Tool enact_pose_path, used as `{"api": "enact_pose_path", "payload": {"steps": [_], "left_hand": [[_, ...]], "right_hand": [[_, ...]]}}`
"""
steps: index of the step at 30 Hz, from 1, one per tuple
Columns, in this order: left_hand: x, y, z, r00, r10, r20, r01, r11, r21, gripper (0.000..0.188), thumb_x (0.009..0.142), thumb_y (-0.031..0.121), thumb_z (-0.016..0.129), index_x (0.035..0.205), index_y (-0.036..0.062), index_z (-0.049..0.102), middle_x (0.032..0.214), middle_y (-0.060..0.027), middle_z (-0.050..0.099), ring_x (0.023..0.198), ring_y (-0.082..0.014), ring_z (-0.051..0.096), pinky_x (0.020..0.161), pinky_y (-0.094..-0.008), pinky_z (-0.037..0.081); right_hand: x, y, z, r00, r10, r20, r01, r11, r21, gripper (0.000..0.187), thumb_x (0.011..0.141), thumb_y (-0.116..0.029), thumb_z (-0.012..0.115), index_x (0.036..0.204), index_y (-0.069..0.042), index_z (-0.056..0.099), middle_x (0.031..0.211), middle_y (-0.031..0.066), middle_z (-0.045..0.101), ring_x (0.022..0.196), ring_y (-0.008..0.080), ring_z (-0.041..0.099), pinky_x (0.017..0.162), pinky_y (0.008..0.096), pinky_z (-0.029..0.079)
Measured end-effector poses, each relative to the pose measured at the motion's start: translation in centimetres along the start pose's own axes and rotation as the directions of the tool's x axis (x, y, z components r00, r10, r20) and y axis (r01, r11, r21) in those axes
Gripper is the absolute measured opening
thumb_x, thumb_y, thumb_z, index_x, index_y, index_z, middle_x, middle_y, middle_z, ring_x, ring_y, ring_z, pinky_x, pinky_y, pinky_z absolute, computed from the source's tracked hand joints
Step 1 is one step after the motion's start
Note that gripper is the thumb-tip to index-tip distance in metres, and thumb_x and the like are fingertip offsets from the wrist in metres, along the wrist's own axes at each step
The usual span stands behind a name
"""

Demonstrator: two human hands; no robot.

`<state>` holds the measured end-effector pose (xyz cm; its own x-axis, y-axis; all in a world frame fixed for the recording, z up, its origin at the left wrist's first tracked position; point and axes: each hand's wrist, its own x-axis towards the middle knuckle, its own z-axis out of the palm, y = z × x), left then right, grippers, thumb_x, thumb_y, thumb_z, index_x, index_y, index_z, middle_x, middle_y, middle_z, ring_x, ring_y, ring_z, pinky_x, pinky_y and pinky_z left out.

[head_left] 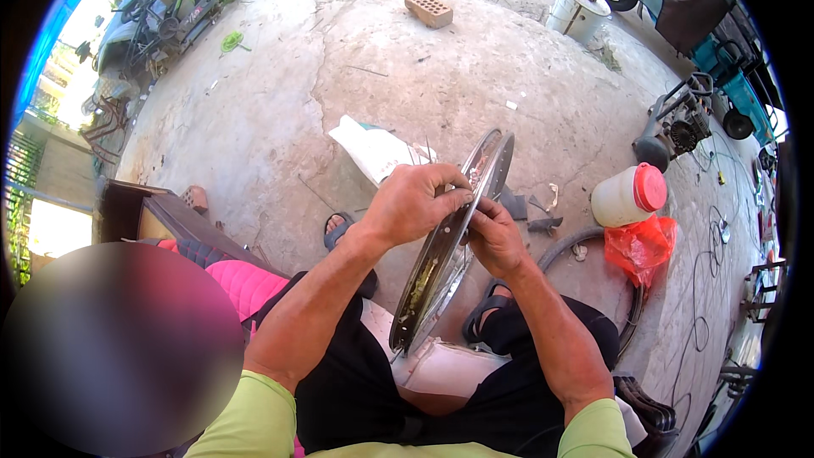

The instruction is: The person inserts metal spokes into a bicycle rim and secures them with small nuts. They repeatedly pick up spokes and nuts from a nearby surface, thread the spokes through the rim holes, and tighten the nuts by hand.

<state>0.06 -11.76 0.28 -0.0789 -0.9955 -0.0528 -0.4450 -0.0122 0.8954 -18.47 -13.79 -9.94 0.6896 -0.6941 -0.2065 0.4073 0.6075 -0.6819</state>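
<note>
A metal wheel rim (424, 284) stands upright between my legs, its lower end near a white sack-like thing (445, 366). My left hand (414, 206) is closed at the rim's left side, with thumb and forefinger pinched at its edge. From the other side my right hand (498, 242) grips the same stretch of rim, fingertips close to those of the left. Whether a small part sits between the fingertips is too small to tell. Several thin spokes show just beyond my left hand, over a white bag (369, 148) on the ground.
To the right stand a pale tub with a red lid (623, 195), a red plastic bag (642, 250), a black tyre (572, 242) and an air compressor (674, 123). A brick (428, 10) lies ahead. A person in a pink jacket (242, 288) is close on my left, beside a dark wooden box (182, 220).
</note>
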Motion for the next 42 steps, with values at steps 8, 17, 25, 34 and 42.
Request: {"api": "enact_pose_path", "payload": {"steps": [8, 17, 25, 34, 42], "left_hand": [[-0.2, 0.0, -0.1, 0.999, 0.014, 0.041, -0.012, 0.998, -0.058, 0.018, 0.089, 0.008, 0.067, 0.103, -0.0024, 0.072, 0.076, -0.0098, 0.072, 0.069, -0.0088, 0.066, 0.066, -0.0261, 0.055], [0.0, -0.2, 0.1, 1.0, 0.027, 0.002, -0.027, 0.998, -0.053, 0.018, 0.09, 0.008, 0.067, 0.104, -0.0036, 0.069, 0.069, -0.0056, 0.068, 0.061, -0.0062, 0.061, 0.056, -0.024, 0.05], [-0.1, 0.6, -0.1, 0.999, -0.051, 0.01, 0.051, 0.998, -0.04, 0.02, 0.089, 0.004, 0.064, 0.106, -0.0048, 0.068, 0.074, -0.0064, 0.07, 0.066, -0.0074, 0.064, 0.06, -0.0247, 0.053], [-0.1, -0.5, 0.1, 0.999, 0.033, 0.026, -0.03, 0.992, -0.121, 0.018, 0.09, 0.007, 0.067, 0.104, -0.0032, 0.068, 0.075, -0.0053, 0.07, 0.067, -0.007, 0.064, 0.061, -0.0242, 0.053], [0.0, -0.7, -0.1, 0.999, 0.027, 0.029, -0.024, 0.996, -0.086, 0.018, 0.089, 0.007, 0.067, 0.105, -0.0016, 0.07, 0.072, -0.0036, 0.068, 0.064, -0.0058, 0.061, 0.058, -0.0239, 0.05]], "right_hand": [[-0.1, -0.2, 0.5, 1.0, -0.01, -0.007, 0.01, 1.0, -0.016, 0.027, 0.101, -0.018, 0.059, 0.125, -0.005, 0.062, 0.098, 0.0004, 0.066, 0.082, 0.0081, 0.058, 0.071, 0.0254, 0.047], [0.0, 0.0, 0.2, 1.0, -0.007, 0.003, 0.007, 1.0, -0.008, 0.028, 0.102, -0.02, 0.059, 0.125, -0.006, 0.061, 0.098, -0.0005, 0.065, 0.081, 0.0073, 0.056, 0.07, 0.0246, 0.046], [0.0, 0.0, 0.1, 1.0, -0.001, -0.005, 0.001, 1.0, -0.012, 0.027, 0.102, -0.019, 0.059, 0.125, -0.006, 0.061, 0.097, -0.0005, 0.064, 0.08, 0.0074, 0.055, 0.07, 0.0249, 0.046], [0.0, 0.0, 0.3, 1.0, -0.006, -0.007, 0.006, 1.0, -0.016, 0.025, 0.102, -0.02, 0.059, 0.122, -0.006, 0.063, 0.097, -0.0003, 0.065, 0.08, 0.0076, 0.056, 0.069, 0.0248, 0.046], [0.1, 0.2, 0.3, 1.0, -0.005, 0.001, 0.005, 1.0, -0.024, 0.026, 0.102, -0.02, 0.058, 0.123, -0.006, 0.062, 0.097, -0.0006, 0.064, 0.08, 0.0072, 0.055, 0.07, 0.0246, 0.046]]}}
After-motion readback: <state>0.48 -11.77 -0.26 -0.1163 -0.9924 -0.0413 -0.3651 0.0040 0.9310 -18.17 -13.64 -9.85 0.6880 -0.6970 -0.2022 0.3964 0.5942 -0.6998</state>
